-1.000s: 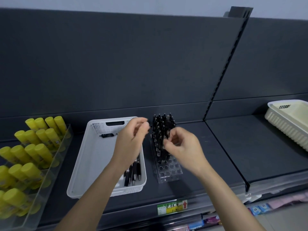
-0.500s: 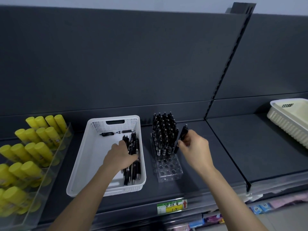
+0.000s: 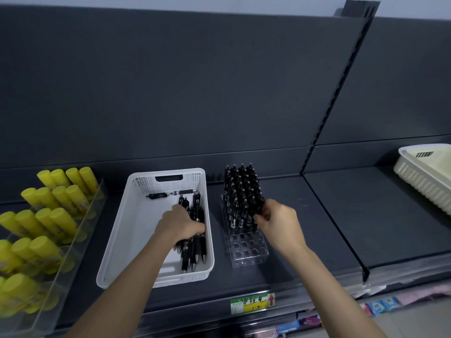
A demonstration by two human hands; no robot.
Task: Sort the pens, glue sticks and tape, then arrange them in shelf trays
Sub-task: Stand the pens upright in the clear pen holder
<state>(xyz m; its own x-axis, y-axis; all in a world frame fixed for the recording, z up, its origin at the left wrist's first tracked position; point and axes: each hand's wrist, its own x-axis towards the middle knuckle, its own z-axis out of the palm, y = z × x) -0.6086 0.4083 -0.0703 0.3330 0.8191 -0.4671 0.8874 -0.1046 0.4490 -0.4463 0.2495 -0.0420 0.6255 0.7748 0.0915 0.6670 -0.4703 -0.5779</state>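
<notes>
Figure. Pen sorting at a dark grey metal shelf (image 3: 341,215), seen from just in front of it.

A white perforated plastic basket (image 3: 114,240) stands on the shelf and serves as the reference point. Loose black pens (image 3: 195,250) lie lengthwise along its right wall, and two small dark pen parts (image 3: 157,195) lie crosswise at its far end. The left hand (image 3: 180,223) reaches down into the basket. Its grip is closed, with fingers curled over several of the loose black pens near their middle.

Just right of the basket stands a clear plastic rack (image 3: 246,247) pierced with round holes. Upright black pens (image 3: 240,189) fill its far rows, and the near rows of holes show through the plastic. The right hand (image 3: 278,220) is at the right side of the rack. Its grip is a fingertip pinch round a single black pen (image 3: 260,206), held against the outermost standing pens. Whether the tip of that pen sits in a hole cannot be told.

Left of the basket, yellow glue sticks (image 3: 56,215) stand tilted in rows inside a clear acrylic tray (image 3: 80,240). Well to the right of the basket, beyond the shelf divider, sits a cream ribbed plastic basket (image 3: 424,174). In front of the white basket and to its right, a green and yellow price label (image 3: 252,303) is fixed to the shelf edge.
</notes>
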